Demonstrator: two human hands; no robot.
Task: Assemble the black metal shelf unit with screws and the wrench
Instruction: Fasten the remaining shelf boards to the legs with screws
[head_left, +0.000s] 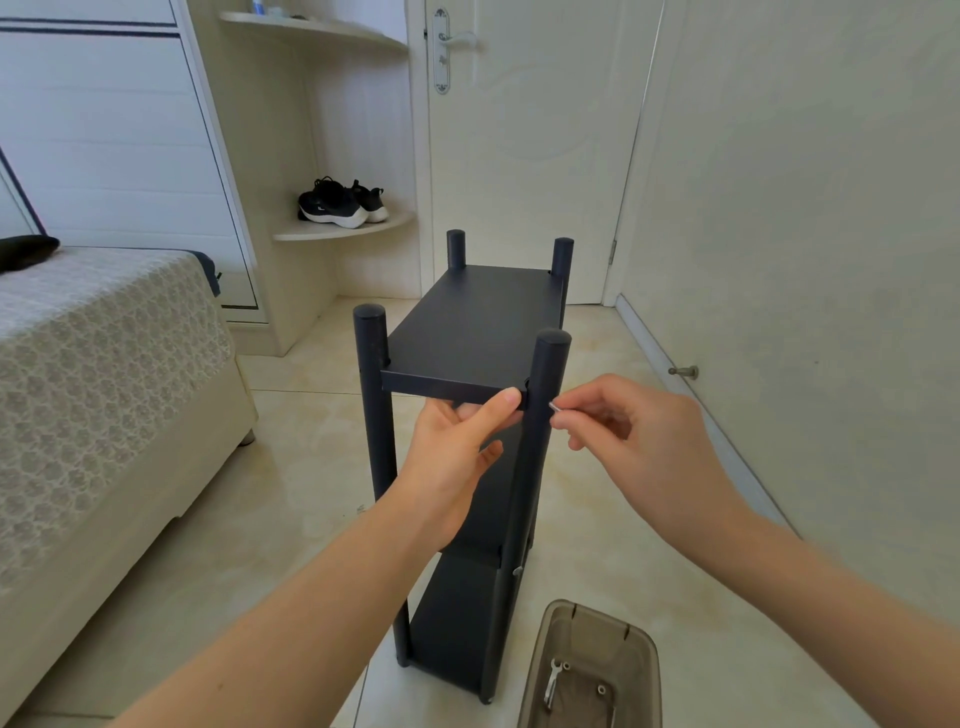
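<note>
Floor tiles (270, 519) carry the shelf unit (457, 608) between bed (104, 364) at left and wall (805, 208) at right. Left hand (457, 467) grips its top panel (467, 322) at the near edge; right hand (639, 441) pinches a screw (555, 408) at the near right post (545, 369).

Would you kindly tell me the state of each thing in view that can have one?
shelf unit: upright on the floor.
top shelf: level, gripped at its front edge by the left hand.
screw: pinched by the right hand, at the near right post.
wrench: lying unused in the tray.
door: shut.
</note>
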